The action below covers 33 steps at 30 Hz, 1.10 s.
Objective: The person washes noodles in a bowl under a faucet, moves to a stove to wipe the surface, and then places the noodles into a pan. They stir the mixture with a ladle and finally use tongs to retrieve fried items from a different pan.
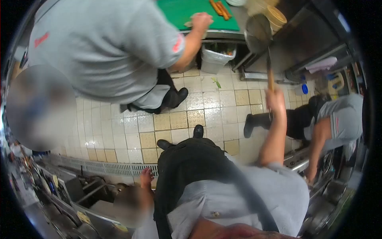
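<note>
In the head view, my right hand (275, 100) is wrapped around the wooden handle of a skimmer (258, 35). Its round mesh head is raised ahead of me, in front of the metal counter on the right. My left hand (147, 176) hangs low beside my body, with nothing visible in it. Its fingers look loosely bent and apart, though they are small and partly blurred. The hand is nearest to the floor grate and the metal station at the left.
A person in a grey shirt (107, 36) works at a green cutting board (175, 10) holding long browned food sticks (221, 10). A lined bin (217, 59) stands beneath. Another person (338, 119) bends at the right. Green scraps (216, 82) lie on the shiny tiled floor (207, 95).
</note>
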Motion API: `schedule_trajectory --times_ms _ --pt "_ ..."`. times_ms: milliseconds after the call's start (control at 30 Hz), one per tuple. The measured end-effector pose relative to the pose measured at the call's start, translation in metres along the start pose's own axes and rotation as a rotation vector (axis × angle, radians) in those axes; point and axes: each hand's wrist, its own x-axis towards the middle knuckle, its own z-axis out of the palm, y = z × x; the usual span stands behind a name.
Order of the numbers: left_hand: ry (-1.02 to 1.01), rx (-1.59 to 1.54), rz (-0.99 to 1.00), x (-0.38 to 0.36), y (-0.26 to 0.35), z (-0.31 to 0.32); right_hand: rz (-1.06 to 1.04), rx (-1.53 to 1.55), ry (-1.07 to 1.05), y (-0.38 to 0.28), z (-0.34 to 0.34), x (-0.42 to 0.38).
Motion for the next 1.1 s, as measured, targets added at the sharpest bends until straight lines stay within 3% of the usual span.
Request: schedule_trajectory --times_ms 67,133,167,233,300,367,433,500,767,1000,1100 --pt "-0.084 0.145 0.171 0.030 -0.038 -0.015 0.122 0.065 -0.044 0.008 0.011 -0.060" --pt "-0.109 0.335 0.193 0.057 -0.081 -0.033 0.197 -0.012 -0.076 0.048 0.030 -0.082" --pt "-0.112 0.452 0.131 0.070 -0.083 -0.045 0.233 -0.087 -0.148 0.061 0.040 -0.090" --pt "0.048 0.320 0.050 0.062 -0.073 -0.053 0.226 -0.208 -0.261 0.088 0.067 -0.101" --pt "-0.039 0.657 0.430 0.077 -0.082 -0.090 0.273 -0.330 -0.371 0.159 0.099 -0.090" --pt "0.124 0.258 0.172 0.074 -0.073 -0.115 0.382 -0.683 -0.508 0.154 0.148 -0.105" --pt "0.245 0.314 0.223 0.083 -0.083 -0.153 0.347 -0.854 -0.671 0.154 0.200 -0.117" --pt "0.328 0.095 0.191 0.070 -0.081 -0.192 0.272 -0.980 -0.822 0.148 0.258 -0.132" --pt "0.450 -0.429 0.196 0.033 -0.076 -0.315 -0.275 -1.316 -1.258 0.098 0.480 -0.170" --pt "0.461 -0.368 0.096 0.106 -0.108 -0.381 -1.200 -1.541 -1.563 0.113 0.692 -0.125" --pt "0.485 -0.358 -0.048 0.113 -0.124 -0.404 -1.509 -1.460 -1.660 0.047 0.794 -0.128"
